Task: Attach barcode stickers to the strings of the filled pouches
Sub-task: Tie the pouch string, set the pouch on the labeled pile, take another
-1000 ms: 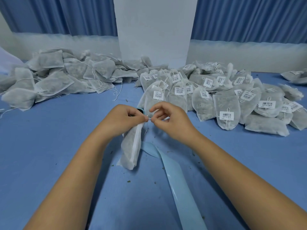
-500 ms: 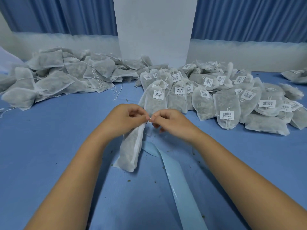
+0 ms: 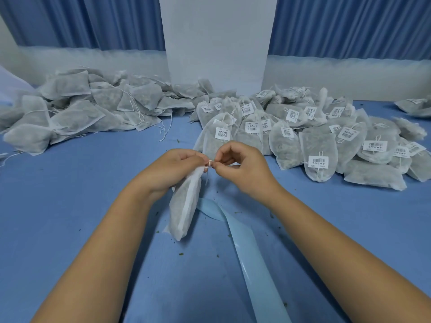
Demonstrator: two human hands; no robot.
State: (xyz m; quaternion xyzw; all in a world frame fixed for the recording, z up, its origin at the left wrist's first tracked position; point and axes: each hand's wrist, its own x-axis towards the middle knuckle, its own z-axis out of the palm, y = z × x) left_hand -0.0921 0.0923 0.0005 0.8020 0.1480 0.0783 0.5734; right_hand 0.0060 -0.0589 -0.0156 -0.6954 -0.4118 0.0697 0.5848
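Head view. Labels first: the pouches in the right-hand heap (image 3: 319,145) each carry a white barcode sticker (image 3: 318,162) on the string, with black bars and a short line of small characters. The characters are too small to read. The left-hand heap (image 3: 70,108) shows no stickers, only loose white strings.

Surface: blue tabletop (image 3: 70,217), flecked with green-brown crumbs. A glossy pale-blue backing strip (image 3: 254,259) runs from the middle toward the near edge. Behind: blue pleated curtains (image 3: 93,19), a white upright panel (image 3: 217,43) between them, and a pale band along the base of the wall (image 3: 338,75).

Held pouch (image 3: 186,206): white translucent mesh, dark dried filling showing through, hanging lengthwise in the middle above the tabletop, with its lower corner close to the backing strip.

Left hand (image 3: 172,169) curled round the pouch's neck. Right hand (image 3: 242,169) just beside it, thumb and forefinger pinching a small white sticker (image 3: 210,163) at the string (image 3: 206,177). The fingertips of both hands meet there, and the sticker's print is hidden.
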